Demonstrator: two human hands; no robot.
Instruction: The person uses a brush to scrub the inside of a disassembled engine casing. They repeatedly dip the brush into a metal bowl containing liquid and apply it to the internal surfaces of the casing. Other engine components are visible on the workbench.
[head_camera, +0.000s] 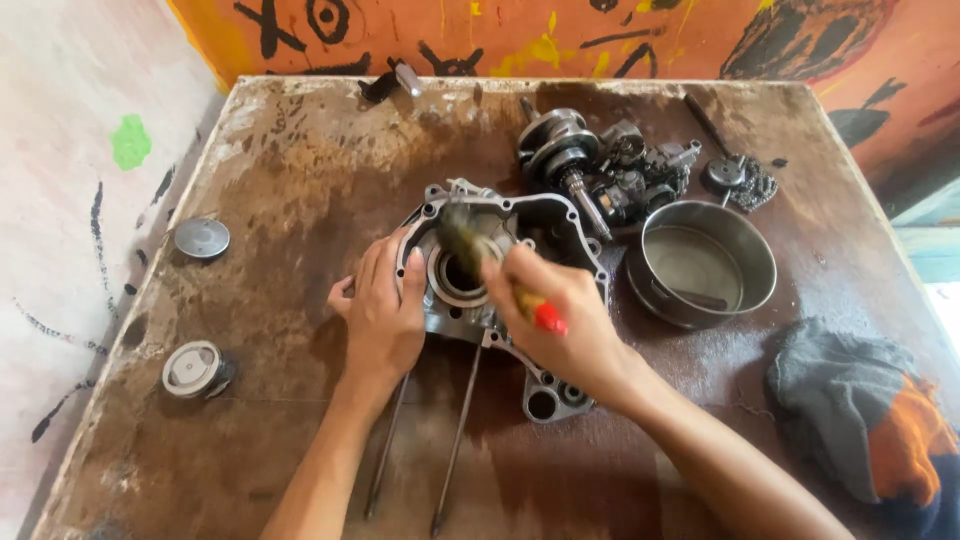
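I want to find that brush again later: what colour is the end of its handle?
Red, at the brush handle's tip in the right hand; head view.

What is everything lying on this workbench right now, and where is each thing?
engine casing: one, grey metal, middle of the table
brush: one, blurred dark bristles, yellow handle with red end, over the casing's round opening
long rods: two, dark metal, sticking out from the casing toward the near edge
crankshaft and engine parts: one heap, dark grey, behind the casing
metal bowl: one, silver, right of the casing
sprocket with chain: one, dark, far right
pistons: two, silver, left side
rag: one, grey and orange, near right
table: one, brown, stained
left hand: one, resting on the casing's left edge
right hand: one, gripping the brush
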